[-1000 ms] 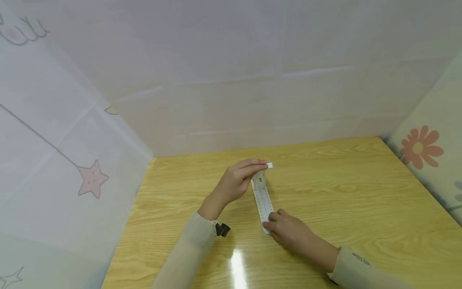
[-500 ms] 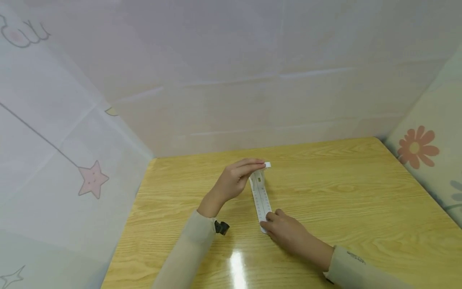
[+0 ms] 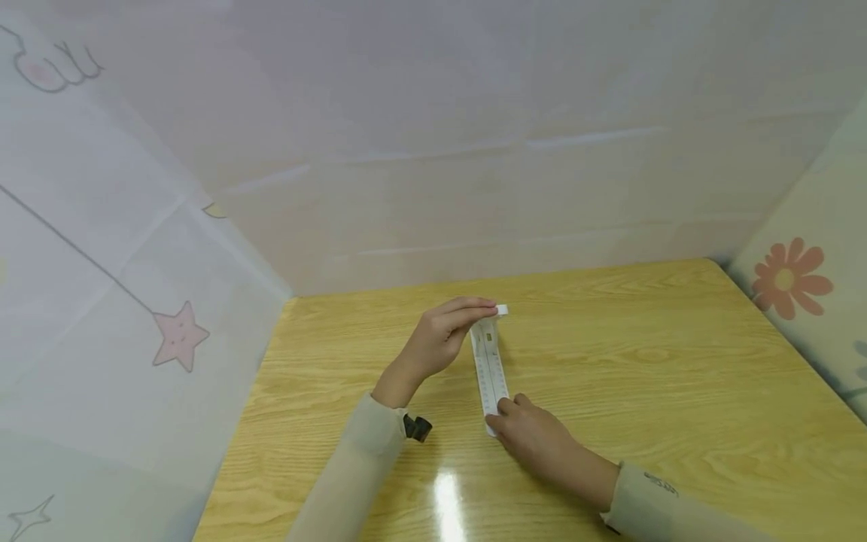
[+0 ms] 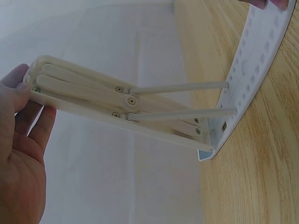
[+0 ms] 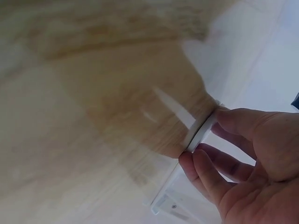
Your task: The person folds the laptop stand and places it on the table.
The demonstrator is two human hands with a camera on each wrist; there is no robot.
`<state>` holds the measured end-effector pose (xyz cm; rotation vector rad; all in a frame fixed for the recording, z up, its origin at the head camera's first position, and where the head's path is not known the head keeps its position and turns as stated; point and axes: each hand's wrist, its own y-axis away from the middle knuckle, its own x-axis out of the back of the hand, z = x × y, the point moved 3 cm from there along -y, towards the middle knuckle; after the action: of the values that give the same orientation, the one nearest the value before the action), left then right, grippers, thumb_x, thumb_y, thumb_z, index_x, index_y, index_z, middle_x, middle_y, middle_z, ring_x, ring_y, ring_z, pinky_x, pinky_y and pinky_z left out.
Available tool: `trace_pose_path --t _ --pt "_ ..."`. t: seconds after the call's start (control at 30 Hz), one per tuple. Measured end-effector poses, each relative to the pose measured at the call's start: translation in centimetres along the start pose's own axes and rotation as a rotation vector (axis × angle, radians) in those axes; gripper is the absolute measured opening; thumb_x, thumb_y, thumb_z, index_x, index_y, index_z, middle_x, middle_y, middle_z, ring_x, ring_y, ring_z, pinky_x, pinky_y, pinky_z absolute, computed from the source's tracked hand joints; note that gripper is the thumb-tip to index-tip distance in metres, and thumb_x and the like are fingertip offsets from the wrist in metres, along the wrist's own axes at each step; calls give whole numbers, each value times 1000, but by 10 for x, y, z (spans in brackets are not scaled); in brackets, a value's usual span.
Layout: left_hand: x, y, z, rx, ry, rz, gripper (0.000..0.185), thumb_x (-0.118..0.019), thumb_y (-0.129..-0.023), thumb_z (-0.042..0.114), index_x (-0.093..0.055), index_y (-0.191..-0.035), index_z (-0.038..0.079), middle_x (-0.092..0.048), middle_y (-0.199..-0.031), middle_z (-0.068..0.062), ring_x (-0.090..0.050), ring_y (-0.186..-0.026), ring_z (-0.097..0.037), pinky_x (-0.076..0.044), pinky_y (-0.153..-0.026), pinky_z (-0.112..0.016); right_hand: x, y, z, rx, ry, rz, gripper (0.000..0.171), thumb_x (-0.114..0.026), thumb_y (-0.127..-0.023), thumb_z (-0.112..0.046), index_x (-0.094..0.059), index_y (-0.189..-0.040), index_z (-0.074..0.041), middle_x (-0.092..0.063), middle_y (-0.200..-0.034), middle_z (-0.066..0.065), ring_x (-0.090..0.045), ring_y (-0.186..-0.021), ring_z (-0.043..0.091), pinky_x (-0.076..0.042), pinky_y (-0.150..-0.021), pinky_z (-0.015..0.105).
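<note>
A white plastic folding rack [image 3: 491, 369] lies on the wooden table [image 3: 643, 361]. Its long base strip [image 4: 254, 70] has rows of small holes. A bundle of cream slats [image 4: 117, 100], joined by screws and thin rods, stands up from the strip's far end. My left hand [image 3: 440, 339] grips the top of that raised bundle, thumb on its end [image 4: 18, 79]. My right hand [image 3: 535, 436] pinches the near end of the strip [image 5: 201, 133] between thumb and fingers, holding it down on the table.
Pale sheeting with star and flower prints walls the table at the back, left and right. A small black wrist camera [image 3: 416, 427] sits on the left sleeve. Bare wood stretches to the right of the rack.
The right hand and the strip's near end have slid slightly to the left. The left hand keeps its hold on the raised part, almost still.
</note>
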<state>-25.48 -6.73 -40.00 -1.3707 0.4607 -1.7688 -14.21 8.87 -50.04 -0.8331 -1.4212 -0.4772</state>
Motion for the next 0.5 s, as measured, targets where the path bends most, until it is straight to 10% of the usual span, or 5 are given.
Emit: trace_pose_path --t 0.5 --pt "2 4 3 25 -54 2 28 -57 -101 0 -70 -126 6 -67 -130 -8 -63 -123 -19 -52 -98 -20 2 1 8 -32 -146 -73 27 -78 -89 -19 -77 -116 -15 -67 -103 1 -58 -84 14 -54 -63 23"
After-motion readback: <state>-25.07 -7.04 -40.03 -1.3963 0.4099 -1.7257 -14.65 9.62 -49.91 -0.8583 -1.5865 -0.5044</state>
